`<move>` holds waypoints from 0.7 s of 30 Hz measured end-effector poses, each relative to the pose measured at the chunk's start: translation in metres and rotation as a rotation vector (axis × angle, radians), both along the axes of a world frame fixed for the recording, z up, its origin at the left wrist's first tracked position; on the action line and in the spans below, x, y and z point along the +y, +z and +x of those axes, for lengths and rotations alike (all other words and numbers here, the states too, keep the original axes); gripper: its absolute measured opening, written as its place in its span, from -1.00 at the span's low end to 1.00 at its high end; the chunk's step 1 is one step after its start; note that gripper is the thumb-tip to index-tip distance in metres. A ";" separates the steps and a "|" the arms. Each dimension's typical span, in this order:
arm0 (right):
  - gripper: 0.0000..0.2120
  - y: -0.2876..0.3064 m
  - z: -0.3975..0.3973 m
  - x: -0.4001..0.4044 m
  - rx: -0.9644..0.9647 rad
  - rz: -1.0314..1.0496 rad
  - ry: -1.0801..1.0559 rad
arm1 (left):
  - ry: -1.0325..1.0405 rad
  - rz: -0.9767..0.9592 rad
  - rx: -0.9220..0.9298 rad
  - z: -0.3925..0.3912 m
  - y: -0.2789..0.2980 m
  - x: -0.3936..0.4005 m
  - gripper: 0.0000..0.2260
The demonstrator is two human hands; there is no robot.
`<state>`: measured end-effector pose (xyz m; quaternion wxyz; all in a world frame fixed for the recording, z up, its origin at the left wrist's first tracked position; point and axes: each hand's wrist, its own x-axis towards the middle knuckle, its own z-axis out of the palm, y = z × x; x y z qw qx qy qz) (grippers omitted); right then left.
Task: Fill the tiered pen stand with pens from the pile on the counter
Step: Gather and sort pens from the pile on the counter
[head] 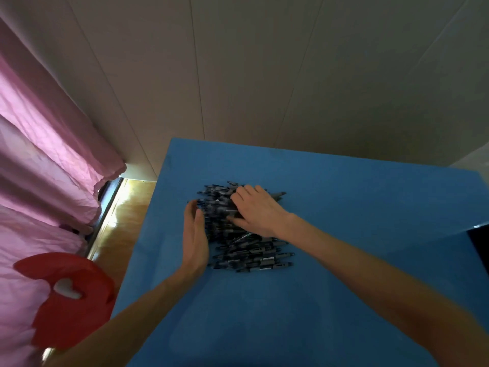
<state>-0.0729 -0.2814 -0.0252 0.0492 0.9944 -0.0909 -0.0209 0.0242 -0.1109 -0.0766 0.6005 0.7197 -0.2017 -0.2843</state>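
A blue counter stands against a pale panelled wall, with a pink curtain at the left and wooden floor below. A pile of dark pens lies mid-counter. The left hand presses its side, fingers straight — the right hand lies flat on top, fingers spread.

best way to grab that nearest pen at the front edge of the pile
Pinch the nearest pen around mid-barrel, coming from above on the near side. It lies flat and crosswise on the blue counter at the edge of the pile, with nothing on top. The right hand is probably handier.
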 end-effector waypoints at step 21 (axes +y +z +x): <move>-0.27 -0.031 -0.068 -0.005 -0.475 0.995 -0.815 | -0.081 0.116 -0.092 -0.008 -0.016 -0.009 -0.35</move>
